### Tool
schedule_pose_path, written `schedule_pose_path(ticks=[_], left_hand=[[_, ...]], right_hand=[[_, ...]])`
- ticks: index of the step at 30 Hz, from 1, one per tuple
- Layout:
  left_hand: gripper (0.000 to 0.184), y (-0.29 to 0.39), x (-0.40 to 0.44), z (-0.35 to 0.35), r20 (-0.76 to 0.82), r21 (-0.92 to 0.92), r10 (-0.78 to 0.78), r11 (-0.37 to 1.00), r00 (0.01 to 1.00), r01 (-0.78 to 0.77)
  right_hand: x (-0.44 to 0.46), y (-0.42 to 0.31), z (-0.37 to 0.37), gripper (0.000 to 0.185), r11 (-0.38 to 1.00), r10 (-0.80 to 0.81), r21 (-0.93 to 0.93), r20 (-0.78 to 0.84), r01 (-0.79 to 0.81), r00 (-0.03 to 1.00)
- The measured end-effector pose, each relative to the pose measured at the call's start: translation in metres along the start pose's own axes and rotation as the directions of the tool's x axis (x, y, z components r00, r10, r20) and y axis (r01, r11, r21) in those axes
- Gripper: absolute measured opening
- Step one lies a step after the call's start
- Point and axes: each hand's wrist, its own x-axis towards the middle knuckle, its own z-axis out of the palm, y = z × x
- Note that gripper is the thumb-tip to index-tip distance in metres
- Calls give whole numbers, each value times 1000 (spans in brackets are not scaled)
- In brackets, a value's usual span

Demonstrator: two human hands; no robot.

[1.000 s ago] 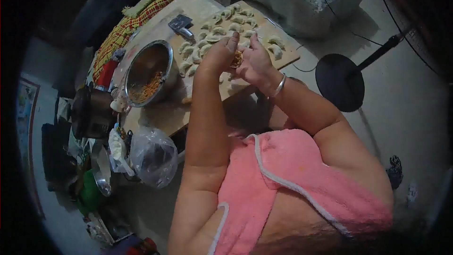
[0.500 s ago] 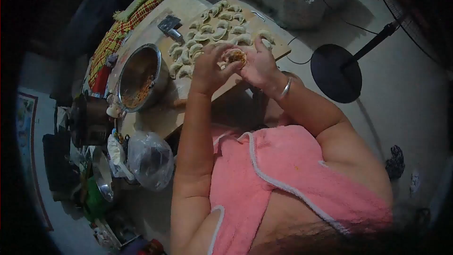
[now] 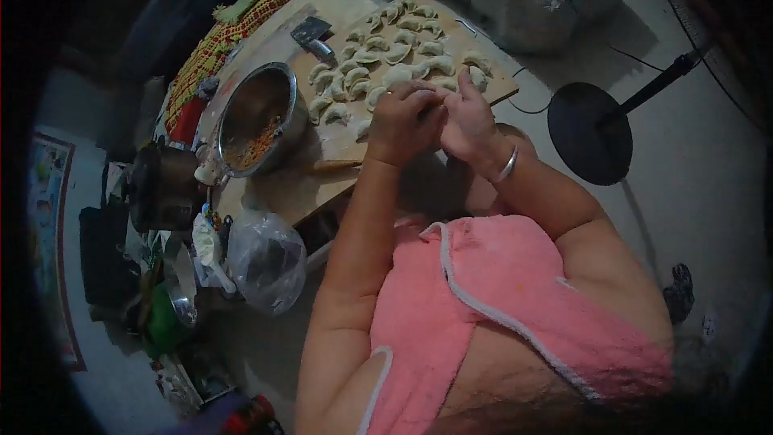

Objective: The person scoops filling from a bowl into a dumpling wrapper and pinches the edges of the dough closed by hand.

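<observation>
My left hand (image 3: 405, 123) and my right hand (image 3: 469, 122) meet above the front edge of a wooden board (image 3: 501, 84). Between them is a dumpling wrapper with filling, now hidden behind my fingers. The left fingers curl in from above, back of the hand up. My right palm is turned up beneath, thumb raised, with a silver bangle on that wrist. Folded dumplings (image 3: 398, 52) lie in rough rows on the floured board just past my hands. To the left stands a metal bowl (image 3: 299, 113) with orange-brown filling at its bottom.
A flat-bladed tool like a cleaver (image 3: 311, 31) lies behind the bowl. Near the front edge is a wooden stick (image 3: 334, 165). A dark pot (image 3: 165, 185) and a clear plastic bag (image 3: 266, 262) are at left. A round black stand base (image 3: 590, 133) is on the floor at right.
My hands have closed together over the filled wrapper, which showed open half a second ago and is now covered. The whole view has shifted slightly, so the table things appear further right.
</observation>
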Motion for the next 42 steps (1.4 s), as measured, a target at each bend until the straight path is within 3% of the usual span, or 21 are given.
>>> schedule_pose_path(ticks=[5, 11, 14, 19, 22, 30, 36, 38, 42], left_hand=[[15, -6, -3, -3, -6, 57, 75, 996, 997, -74], [11, -2, -3, -7, -4, 48, 0, 999, 1000, 0], [10, -2, -4, -7, 6, 42, -125, 991, 992, 125], [12, 4, 4, -8, 36, -42, 21, 999, 999, -20], [13, 6, 3, -8, 83, 6, 74, 997, 994, -75], [11, 5, -1, -9, 60, -28, 48, 999, 997, -46], [15, 2, -3, -14, 8, -19, 58, 998, 998, -58], [18, 0, -5, -13, 15, -18, 70, 997, 997, -70], [20, 3, -5, -14, 2, -4, 18, 1000, 1000, -18]], right_hand=[[0, -1, -4, 71, 1000, 13, 3, -18, -13, 1000], [-2, -3, -6, 68, 1000, 16, -12, -64, -17, 998], [-5, -5, -2, 70, 999, 34, 2, -30, -34, 999], [-7, -6, 5, 72, 998, 29, -48, 8, -29, 1000], [-9, -7, 2, 73, 998, 22, -56, 10, -21, 1000], [-8, -7, -7, 69, 999, 19, -33, 53, -17, 998], [-13, -8, 2, 53, 1000, 4, -11, -17, -4, 1000], [-13, -7, 4, 39, 988, -59, -146, -122, 41, 991], [-11, -5, -6, 31, 983, -37, -181, -42, 29, 998]])
